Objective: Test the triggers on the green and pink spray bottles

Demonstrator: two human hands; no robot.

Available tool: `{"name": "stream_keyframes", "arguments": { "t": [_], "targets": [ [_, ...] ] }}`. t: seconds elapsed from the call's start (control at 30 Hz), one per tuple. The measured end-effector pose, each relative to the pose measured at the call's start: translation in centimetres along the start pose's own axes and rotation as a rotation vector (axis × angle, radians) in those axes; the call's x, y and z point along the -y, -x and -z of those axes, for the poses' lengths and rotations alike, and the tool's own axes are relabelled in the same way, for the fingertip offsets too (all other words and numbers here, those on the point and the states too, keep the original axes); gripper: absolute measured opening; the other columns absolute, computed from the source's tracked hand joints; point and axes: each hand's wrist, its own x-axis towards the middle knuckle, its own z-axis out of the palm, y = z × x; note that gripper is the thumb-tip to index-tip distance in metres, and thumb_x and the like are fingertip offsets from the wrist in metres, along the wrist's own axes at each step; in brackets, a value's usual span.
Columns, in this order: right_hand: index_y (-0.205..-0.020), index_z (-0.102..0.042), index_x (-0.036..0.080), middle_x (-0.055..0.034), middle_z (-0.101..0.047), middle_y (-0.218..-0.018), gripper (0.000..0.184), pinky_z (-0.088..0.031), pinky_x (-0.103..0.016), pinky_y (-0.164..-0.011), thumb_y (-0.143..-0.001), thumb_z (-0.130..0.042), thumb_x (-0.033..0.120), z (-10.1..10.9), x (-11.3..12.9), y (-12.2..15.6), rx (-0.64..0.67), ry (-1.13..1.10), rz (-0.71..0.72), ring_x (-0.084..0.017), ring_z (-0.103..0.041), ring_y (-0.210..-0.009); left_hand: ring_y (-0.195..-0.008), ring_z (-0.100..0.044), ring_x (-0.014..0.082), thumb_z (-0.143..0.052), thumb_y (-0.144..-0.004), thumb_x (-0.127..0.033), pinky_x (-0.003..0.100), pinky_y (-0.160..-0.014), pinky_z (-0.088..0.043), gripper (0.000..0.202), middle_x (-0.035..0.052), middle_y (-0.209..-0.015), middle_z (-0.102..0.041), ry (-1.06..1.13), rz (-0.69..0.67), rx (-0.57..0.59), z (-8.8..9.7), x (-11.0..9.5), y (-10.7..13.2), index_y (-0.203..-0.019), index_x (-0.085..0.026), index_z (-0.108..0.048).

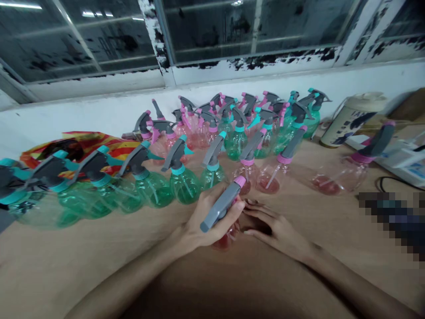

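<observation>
My left hand (199, 221) is wrapped round the neck of a pink spray bottle (222, 206) with a grey trigger head and a pink nozzle tip. Red liquid shows low in that bottle, which stands close in front of me, partly covered by the fingers. Just right of it, my right hand (282, 228) has its fingers apart and curved over the table, holding nothing. Behind my hands runs a row of spray bottles: green ones (154, 190) with turquoise collars to the left, clear pink ones (270, 177) with red liquid to the right.
More pink spray bottles (195, 130) and green ones (236, 144) crowd the back by the wall. A red and yellow plastic bag (121, 148) lies at back left. A large tumbler (353, 119), a white device (403, 157) and a pixelated dark object (395, 221) are on the right.
</observation>
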Motion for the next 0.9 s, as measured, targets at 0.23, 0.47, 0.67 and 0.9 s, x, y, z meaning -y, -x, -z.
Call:
{"name": "stream_keyframes", "arguments": {
  "t": [0.23,0.47,0.67,0.9],
  "targets": [
    [-0.13,-0.05,0.023,-0.0062,-0.053,-0.135,0.05,-0.037,-0.046,-0.108,-0.085,-0.057,0.044,-0.22,-0.31,0.11,-0.008,0.005,0.003,-0.023,-0.043,-0.129,-0.082,-0.064,0.0184,-0.051,-0.087,-0.028,0.032,-0.075,-0.053,0.015,0.0059,-0.086,-0.066,0.043,-0.032,-0.044,-0.38,0.49,-0.08,-0.09,-0.017,-0.06],
    [-0.129,-0.052,0.024,-0.0059,-0.054,-0.134,0.048,-0.037,-0.046,-0.107,-0.085,-0.058,0.044,-0.08,-0.13,0.13,-0.021,0.009,0.005,-0.023,-0.044,-0.129,-0.095,-0.065,0.0229,-0.053,-0.085,-0.027,0.038,-0.085,-0.051,0.022,0.0105,-0.101,-0.066,0.07,0.016,-0.036,-0.58,0.56,0.05,-0.102,-0.015,-0.062],
    [-0.131,-0.05,0.025,-0.0055,-0.053,-0.135,0.049,-0.037,-0.046,-0.108,-0.086,-0.058,0.043,-0.02,-0.08,0.07,-0.014,0.002,0.006,-0.023,-0.043,-0.129,-0.095,-0.065,0.0217,-0.055,-0.084,-0.024,0.038,-0.086,-0.053,0.023,0.0094,-0.103,-0.067,0.09,0.002,-0.058,-0.64,0.67,0.07,-0.105,-0.018,-0.062],
    [-0.129,-0.052,0.024,-0.0061,-0.054,-0.135,0.048,-0.037,-0.046,-0.107,-0.085,-0.058,0.043,-0.07,-0.21,0.11,-0.021,0.01,0.017,-0.023,-0.043,-0.129,-0.092,-0.067,0.0214,-0.054,-0.083,-0.023,0.036,-0.082,-0.054,0.024,0.0086,-0.102,-0.068,0.073,0.013,-0.062,-0.78,0.67,0.13,-0.106,-0.019,-0.062]
  ]
}}
